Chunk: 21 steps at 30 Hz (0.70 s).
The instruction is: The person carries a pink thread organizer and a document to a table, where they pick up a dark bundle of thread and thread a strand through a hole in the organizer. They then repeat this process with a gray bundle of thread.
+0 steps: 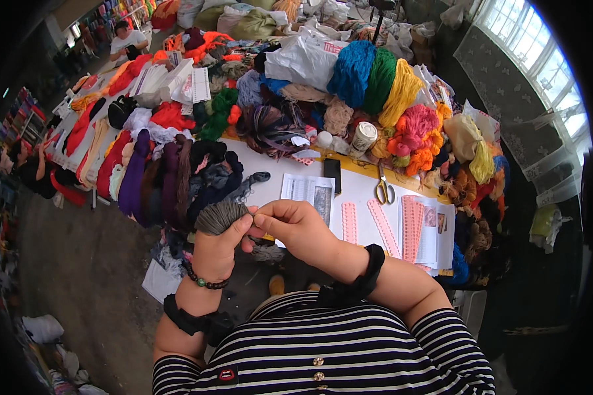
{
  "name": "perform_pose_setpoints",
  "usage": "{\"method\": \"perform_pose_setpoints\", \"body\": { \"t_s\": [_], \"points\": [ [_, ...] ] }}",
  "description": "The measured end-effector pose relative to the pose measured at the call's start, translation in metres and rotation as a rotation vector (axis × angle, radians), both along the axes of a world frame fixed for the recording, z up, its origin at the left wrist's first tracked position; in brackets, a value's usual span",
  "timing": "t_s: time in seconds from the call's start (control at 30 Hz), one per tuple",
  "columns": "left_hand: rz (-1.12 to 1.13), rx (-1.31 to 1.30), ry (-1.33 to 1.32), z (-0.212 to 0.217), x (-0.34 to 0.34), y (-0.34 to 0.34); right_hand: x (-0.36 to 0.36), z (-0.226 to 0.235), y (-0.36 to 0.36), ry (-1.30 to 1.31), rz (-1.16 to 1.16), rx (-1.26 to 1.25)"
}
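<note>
A hank of grey yarn (221,218) fans out from my left hand (223,245), which is closed around it near the table's front edge. My right hand (291,224) meets it from the right, its thumb and forefinger pinched on yarn at the hank's gathered end. The exact strand between the fingertips is too small to make out. Below my hands, more grey yarn (267,253) hangs by the table edge. Dark navy hanks (225,178) lie just beyond my left hand, and a black phone (333,175) lies beyond my right.
Scissors (383,187), pink lace strips (412,227) and printed sheets (299,187) lie on the white tabletop (359,174). Behind them stand a paper cup (364,136) and heaped coloured yarn (415,131). Purple hanks (135,174) line the left edge. A person (126,43) sits far left.
</note>
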<state>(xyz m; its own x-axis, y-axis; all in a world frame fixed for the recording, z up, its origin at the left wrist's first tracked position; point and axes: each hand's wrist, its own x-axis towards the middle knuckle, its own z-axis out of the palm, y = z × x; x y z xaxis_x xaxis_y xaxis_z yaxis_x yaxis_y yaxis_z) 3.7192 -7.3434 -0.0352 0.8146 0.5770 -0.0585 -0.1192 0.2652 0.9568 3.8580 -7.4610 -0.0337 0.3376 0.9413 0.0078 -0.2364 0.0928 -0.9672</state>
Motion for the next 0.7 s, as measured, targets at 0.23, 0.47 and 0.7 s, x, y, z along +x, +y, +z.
{"method": "perform_pose_setpoints", "body": {
  "t_s": [0.23, 0.47, 0.7],
  "points": [
    [0.075, -0.101, -0.084, -0.002, 0.004, -0.008, 0.004, -0.001, -0.004, 0.122, 0.040, -0.056],
    [-0.050, -0.205, -0.121, -0.006, -0.004, 0.005, 0.034, -0.002, -0.007, 0.635, 0.110, -0.046],
    [-0.086, 0.023, -0.086, -0.009, 0.013, -0.015, 0.012, 0.004, -0.007, 0.118, -0.008, -0.229]
  ]
}}
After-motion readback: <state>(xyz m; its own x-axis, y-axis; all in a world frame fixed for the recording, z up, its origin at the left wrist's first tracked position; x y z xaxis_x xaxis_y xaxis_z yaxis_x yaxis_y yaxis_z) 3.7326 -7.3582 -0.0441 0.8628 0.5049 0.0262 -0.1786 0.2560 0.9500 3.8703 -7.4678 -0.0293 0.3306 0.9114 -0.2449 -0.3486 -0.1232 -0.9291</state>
